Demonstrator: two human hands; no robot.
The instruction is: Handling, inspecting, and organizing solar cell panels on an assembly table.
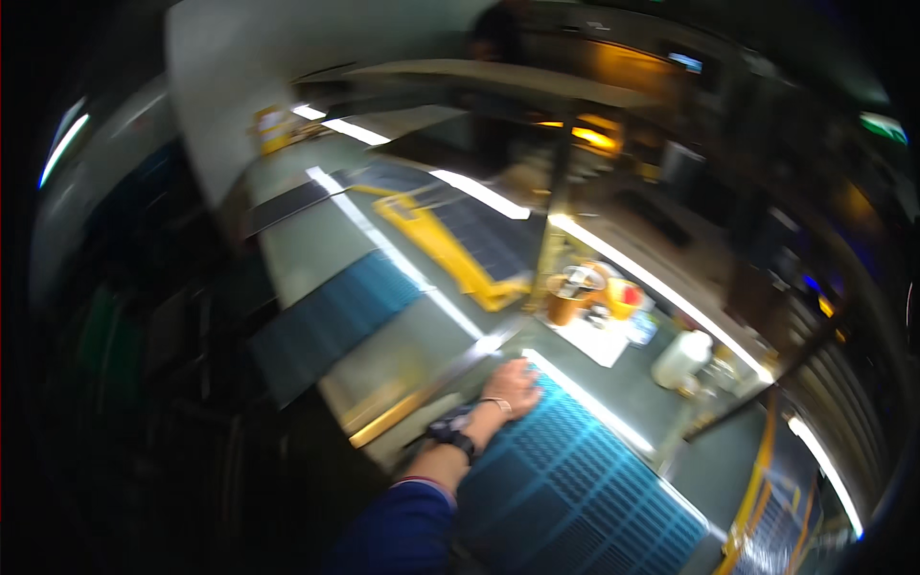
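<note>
My left hand (515, 386) reaches up from the lower edge in a blue sleeve, with a dark watch and a thin bracelet at the wrist. Its fingers look curled at the upper left corner of a blue sheet (585, 479) covered with rows of small dark marks or holes. Blur hides the exact grip. The sheet lies slantwise on the grey-green bench top and runs down to the lower edge. My right hand is out of view.
Another blue sheet (335, 321) lies further left on the bench. Beyond it are a yellow frame (436, 247) and dark panels. A post (554, 206) rises behind my hand, near orange containers (565, 305) and a white bottle (681, 359). A shelf (498, 77) spans above.
</note>
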